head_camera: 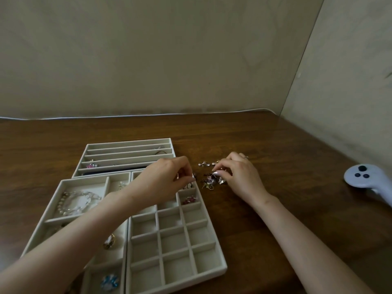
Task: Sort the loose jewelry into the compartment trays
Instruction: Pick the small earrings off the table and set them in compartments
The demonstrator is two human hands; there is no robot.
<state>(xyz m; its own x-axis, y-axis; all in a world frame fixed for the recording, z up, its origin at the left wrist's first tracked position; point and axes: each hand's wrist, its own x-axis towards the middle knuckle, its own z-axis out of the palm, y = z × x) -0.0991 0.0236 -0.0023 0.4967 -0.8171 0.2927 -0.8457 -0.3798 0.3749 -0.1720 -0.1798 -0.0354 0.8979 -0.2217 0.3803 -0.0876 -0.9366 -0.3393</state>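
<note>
A small heap of loose jewelry, mostly earrings in silver, gold and purple, lies on the wooden table just right of centre, with a few more pieces scattered just above it. The right hand rests on the heap's right side, thumb and forefinger drawn together on a piece at its top, a ring on one finger. The left hand reaches in from the lower left and hovers over the upper right corner of the grid tray. Its fingers are curled down against the thumb, and we cannot tell whether they hold anything. Below that hand, in the grid's right column, one compartment holds small pale pieces and the next down holds a pink piece.

Touching the grid tray on its left we see a tray of larger compartments with a pearl strand, a gold piece and a blue flower brooch. Above both sits a slotted tray, a pink ornament in one slot. At the right edge of the frame lies a white controller, well apart from the jewelry. A white cable runs along the table's far edge, against the beige wall.
</note>
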